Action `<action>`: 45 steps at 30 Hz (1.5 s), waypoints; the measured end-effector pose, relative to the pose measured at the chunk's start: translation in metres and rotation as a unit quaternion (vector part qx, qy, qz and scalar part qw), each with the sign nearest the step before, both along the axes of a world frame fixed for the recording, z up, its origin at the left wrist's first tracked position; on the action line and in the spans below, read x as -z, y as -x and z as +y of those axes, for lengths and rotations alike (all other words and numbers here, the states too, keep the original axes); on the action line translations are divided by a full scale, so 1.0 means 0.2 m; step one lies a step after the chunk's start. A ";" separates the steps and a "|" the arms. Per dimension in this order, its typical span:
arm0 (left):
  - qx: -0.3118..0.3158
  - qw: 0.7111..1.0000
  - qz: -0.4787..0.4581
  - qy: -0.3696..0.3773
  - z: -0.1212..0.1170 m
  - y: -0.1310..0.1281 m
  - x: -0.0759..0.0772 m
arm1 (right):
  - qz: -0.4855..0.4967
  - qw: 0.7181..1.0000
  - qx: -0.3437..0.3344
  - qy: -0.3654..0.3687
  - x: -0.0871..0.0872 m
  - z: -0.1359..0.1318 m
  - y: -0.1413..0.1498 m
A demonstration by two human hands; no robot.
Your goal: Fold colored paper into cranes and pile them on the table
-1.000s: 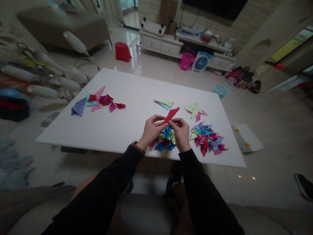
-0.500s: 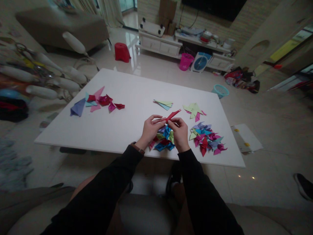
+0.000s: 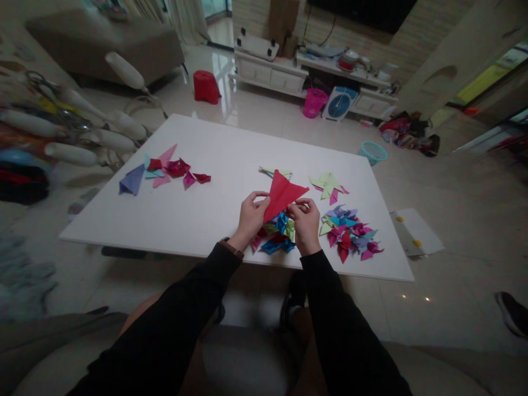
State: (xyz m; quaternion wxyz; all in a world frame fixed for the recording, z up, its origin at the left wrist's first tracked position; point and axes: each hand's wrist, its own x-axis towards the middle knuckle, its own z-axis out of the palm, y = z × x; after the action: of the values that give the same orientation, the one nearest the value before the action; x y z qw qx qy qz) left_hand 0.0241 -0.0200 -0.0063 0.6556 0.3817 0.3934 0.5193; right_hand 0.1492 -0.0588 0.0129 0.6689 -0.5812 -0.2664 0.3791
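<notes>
A red folded paper (image 3: 284, 193), roughly triangular, is held up over the table with its flat face toward me. My left hand (image 3: 251, 219) pinches its left lower edge between thumb and fingers. At its lower right edge, my right hand (image 3: 306, 220) has its thumb and fingertips closed on the paper. Beneath the hands lies a pile of origami pieces (image 3: 278, 241) in blue, green, red and purple, partly hidden by them. Just behind the red paper are narrow green and teal folded papers (image 3: 266, 170), mostly covered by it.
On the white table (image 3: 214, 143), a second origami pile (image 3: 350, 234) sits right of my right hand. Green and pink folded pieces (image 3: 328, 186) lie behind it. More folded papers (image 3: 169, 168) are scattered at the left. A teal basket (image 3: 373, 152) stands beyond the right edge.
The red paper was a narrow folded strip seen edge-on; now it is spread into a wide triangle. My left hand has shifted slightly down, and my right hand slightly right.
</notes>
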 end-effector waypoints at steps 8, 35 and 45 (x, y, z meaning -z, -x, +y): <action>0.016 1.000 -0.004 0.018 -0.02 0.01 -0.03 | -0.002 1.000 -0.001 0.002 -0.01 0.00 0.00; 0.130 0.988 -0.040 0.079 -0.03 0.01 -0.02 | -0.074 0.997 -0.020 -0.001 0.02 0.00 -0.02; 0.230 0.967 0.082 0.067 0.01 0.13 -0.04 | -0.061 0.998 0.012 -0.009 -0.02 -0.02 -0.06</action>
State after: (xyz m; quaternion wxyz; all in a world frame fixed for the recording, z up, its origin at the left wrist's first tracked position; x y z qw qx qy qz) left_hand -0.0028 -0.0172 0.0016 0.7471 0.4585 0.3815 0.2933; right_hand 0.1615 -0.0621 0.0176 0.6610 -0.6009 -0.3028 0.3322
